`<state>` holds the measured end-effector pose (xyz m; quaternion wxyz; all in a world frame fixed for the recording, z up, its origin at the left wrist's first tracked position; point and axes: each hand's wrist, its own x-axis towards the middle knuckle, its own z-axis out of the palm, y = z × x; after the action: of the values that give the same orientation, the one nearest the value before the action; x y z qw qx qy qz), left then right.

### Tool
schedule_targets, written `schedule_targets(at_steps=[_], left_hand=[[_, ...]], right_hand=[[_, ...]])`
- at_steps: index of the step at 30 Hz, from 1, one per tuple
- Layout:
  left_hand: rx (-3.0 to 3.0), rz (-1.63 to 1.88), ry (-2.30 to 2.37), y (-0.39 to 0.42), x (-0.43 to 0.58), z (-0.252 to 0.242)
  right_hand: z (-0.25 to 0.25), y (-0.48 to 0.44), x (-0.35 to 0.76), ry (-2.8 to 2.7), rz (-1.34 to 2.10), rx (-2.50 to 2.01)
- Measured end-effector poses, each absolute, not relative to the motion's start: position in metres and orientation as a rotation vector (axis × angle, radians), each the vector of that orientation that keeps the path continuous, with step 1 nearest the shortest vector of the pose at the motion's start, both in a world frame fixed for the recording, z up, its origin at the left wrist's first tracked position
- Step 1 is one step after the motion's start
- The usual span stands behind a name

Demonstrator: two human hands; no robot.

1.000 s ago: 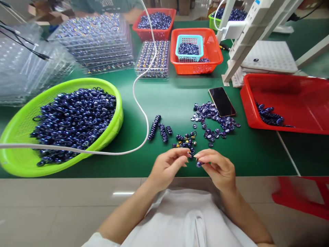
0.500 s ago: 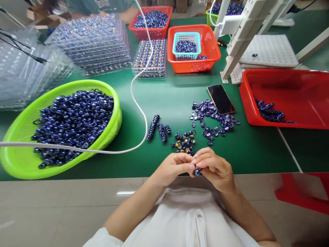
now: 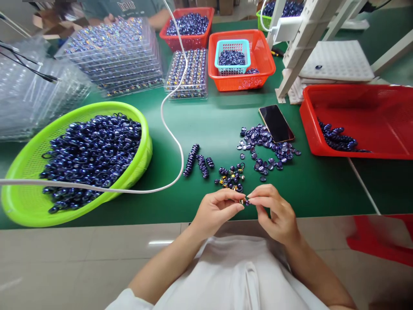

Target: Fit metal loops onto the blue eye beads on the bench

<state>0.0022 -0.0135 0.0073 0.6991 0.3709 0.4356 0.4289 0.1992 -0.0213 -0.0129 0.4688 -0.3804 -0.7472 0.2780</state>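
Observation:
Near the table's front edge, my left hand [image 3: 219, 210] pinches a small dark blue and gold piece [image 3: 244, 202] between thumb and fingers. My right hand [image 3: 276, 212] meets it from the other side, its fingertips touching the piece. Just beyond the fingers lies a small pile of blue and gold pieces [image 3: 231, 177]. Stacked blue rings [image 3: 191, 160] lie to the left of that pile. Loose purple-blue discs [image 3: 270, 146] are spread to the right, beside a phone [image 3: 276, 123].
A green basket [image 3: 147, 148] full of blue rings stands left, with a white cable [image 3: 163, 116] crossing it. Red trays [image 3: 358, 92] and baskets, clear stacked boxes [image 3: 129, 64] and a metal post [image 3: 284, 86] stand farther back. A person [image 3: 112, 10] is across the table.
My hands have shifted slightly up and my right fingers have opened out a little. The piece has turned, and its gold part now shows.

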Motion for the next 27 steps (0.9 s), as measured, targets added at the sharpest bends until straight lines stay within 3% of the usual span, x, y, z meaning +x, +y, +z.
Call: schedule_targets(at_steps=[9,18,27], left_hand=[[0.715,0.769,0.855,-0.013,0.000,0.005],[0.732,0.879,1.058,-0.020,0.005,0.005],[0.817,0.962,1.157,-0.030,0.008,0.000]], right_hand=[[-0.007,-0.020,0.196,-1.928,0.637,-0.876],[-0.011,-0.025,0.186,-1.856,0.577,-1.143],[-0.011,-0.026,0.180,-1.929,0.505,-1.115]])
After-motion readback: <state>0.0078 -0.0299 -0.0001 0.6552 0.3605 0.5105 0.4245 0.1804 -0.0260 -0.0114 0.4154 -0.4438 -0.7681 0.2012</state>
